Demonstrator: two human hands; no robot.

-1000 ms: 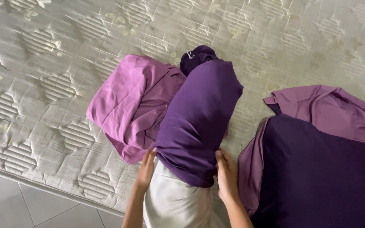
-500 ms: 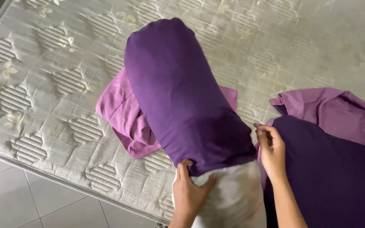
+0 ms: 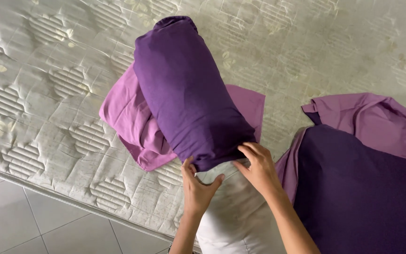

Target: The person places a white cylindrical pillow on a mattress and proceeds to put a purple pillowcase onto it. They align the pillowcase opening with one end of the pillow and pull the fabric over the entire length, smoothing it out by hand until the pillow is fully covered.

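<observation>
Purple pillowcase [image 3: 189,99] on a white bolster pillow [image 3: 238,214], long way running from the fingers up and a bit left across the mattress [image 3: 48,94], left hand [image 3: 198,188] and right hand [image 3: 259,167] pinching its open edge, pink sheet [image 3: 130,122] just left of the fingers

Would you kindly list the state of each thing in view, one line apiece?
Dark purple cover: pulled over most of the bolster, open end bunched at the hands.
White bolster: near end bare.
Left hand: gripping the cover's edge.
Right hand: gripping the cover's edge.
Light purple cloth: crumpled under the bolster.
Dark purple pillow: covered, lying flat.
Mattress: bare, quilted.
</observation>
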